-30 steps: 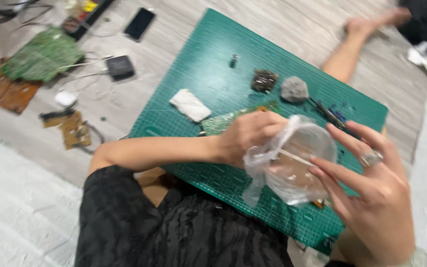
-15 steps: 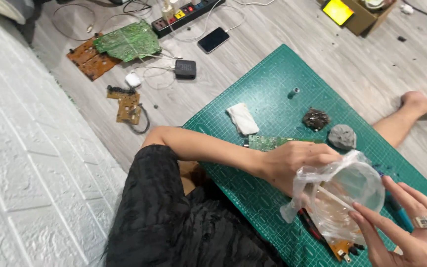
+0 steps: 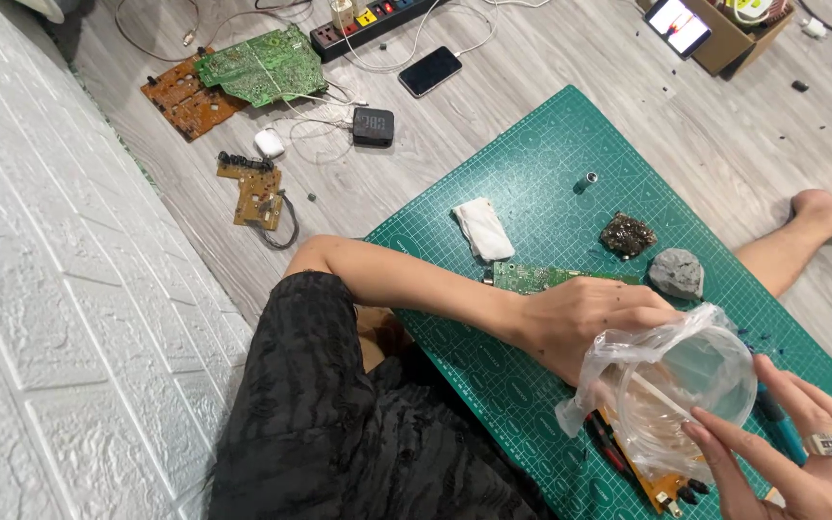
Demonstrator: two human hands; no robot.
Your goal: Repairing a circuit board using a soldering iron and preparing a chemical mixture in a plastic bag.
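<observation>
head view: left hand (image 3: 585,323) curled tight around rim of clear round container (image 3: 690,395) wrapped in thin plastic bag (image 3: 628,371), holding it just above green cutting mat (image 3: 551,193). right hand (image 3: 792,457) fingers half-spread, tips pressing container's near edge, gripping lightly. small green circuit board (image 3: 532,277) lies on mat behind left wrist. judgement: keep container level, pinch bag film taut, peel slowly so nothing spills onto tools beneath.
</observation>
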